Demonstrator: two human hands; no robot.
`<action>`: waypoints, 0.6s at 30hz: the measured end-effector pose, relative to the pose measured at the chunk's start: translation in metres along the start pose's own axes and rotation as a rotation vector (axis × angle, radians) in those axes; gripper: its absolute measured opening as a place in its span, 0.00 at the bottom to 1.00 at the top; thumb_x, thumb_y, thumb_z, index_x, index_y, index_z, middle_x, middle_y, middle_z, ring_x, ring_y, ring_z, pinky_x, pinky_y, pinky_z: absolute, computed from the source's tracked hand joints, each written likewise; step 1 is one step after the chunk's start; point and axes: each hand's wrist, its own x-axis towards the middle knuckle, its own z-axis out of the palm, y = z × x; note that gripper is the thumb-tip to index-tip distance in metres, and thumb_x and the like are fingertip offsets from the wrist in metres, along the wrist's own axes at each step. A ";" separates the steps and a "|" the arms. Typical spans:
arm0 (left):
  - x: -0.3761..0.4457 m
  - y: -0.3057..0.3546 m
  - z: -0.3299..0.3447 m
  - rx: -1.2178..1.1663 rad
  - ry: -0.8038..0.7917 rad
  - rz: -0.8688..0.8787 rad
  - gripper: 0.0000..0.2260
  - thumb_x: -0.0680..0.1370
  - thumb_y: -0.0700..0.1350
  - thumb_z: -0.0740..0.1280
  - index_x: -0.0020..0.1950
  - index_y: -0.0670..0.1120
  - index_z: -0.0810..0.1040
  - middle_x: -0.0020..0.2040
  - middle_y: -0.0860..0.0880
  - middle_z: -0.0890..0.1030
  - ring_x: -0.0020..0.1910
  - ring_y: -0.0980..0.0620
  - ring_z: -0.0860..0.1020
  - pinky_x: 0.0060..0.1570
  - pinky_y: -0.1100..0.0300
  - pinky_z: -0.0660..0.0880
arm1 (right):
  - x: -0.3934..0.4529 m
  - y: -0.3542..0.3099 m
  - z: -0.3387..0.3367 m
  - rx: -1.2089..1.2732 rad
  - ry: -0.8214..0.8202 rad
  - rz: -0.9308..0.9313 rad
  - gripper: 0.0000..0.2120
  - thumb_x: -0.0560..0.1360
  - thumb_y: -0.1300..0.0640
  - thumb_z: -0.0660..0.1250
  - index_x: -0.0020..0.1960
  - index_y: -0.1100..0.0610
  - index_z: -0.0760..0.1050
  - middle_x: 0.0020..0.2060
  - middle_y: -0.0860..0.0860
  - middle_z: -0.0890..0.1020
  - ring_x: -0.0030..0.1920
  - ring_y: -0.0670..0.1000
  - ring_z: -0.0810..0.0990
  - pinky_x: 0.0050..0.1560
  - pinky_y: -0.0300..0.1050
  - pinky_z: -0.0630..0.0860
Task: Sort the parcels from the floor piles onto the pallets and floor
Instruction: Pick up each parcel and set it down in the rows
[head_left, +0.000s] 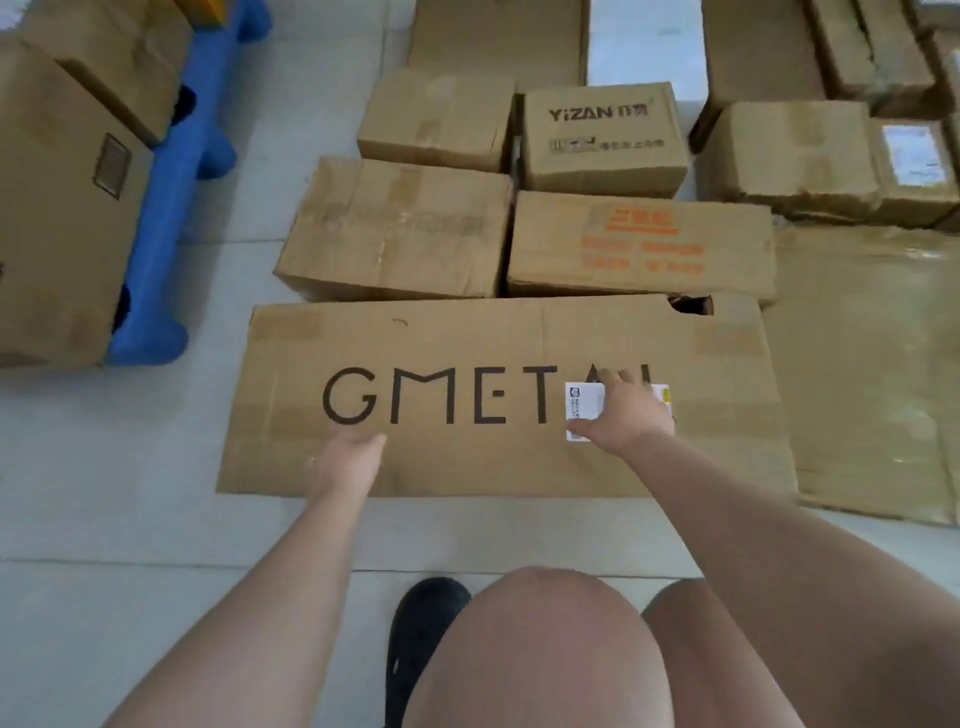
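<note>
On floor ahead, "GMETAL" carton (498, 400): my left hand (349, 457) rests flat; right hand (626, 415) covers white label (582, 410), fingers spread. "YIZAN" box (602, 137) behind.

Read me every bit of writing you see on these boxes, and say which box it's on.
"GMETAL", last letters partly hidden by the right hand: big flat box.
"YIZAN": small box; line beneath unreadable.
Orange print: long box, blurred.
White label under the hand: too small.
</note>
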 end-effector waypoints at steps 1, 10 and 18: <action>0.002 -0.010 0.012 0.001 -0.032 -0.054 0.14 0.79 0.52 0.62 0.44 0.41 0.77 0.44 0.44 0.82 0.39 0.47 0.79 0.48 0.55 0.73 | 0.013 -0.012 0.009 -0.059 0.007 -0.080 0.33 0.70 0.44 0.71 0.69 0.54 0.64 0.65 0.51 0.68 0.66 0.55 0.67 0.53 0.49 0.71; 0.016 -0.050 0.061 -0.678 -0.373 -0.370 0.34 0.74 0.62 0.65 0.72 0.42 0.62 0.67 0.41 0.72 0.62 0.43 0.75 0.58 0.41 0.72 | 0.092 -0.114 0.028 -0.338 0.060 -0.388 0.55 0.63 0.31 0.70 0.78 0.51 0.44 0.78 0.51 0.46 0.77 0.56 0.41 0.73 0.66 0.43; 0.003 -0.050 0.085 -1.348 -0.224 -0.518 0.37 0.66 0.45 0.76 0.72 0.52 0.62 0.64 0.39 0.72 0.62 0.35 0.72 0.54 0.32 0.73 | 0.088 -0.139 0.029 -0.361 0.099 -0.345 0.57 0.59 0.28 0.71 0.76 0.57 0.53 0.75 0.57 0.57 0.75 0.59 0.55 0.72 0.66 0.52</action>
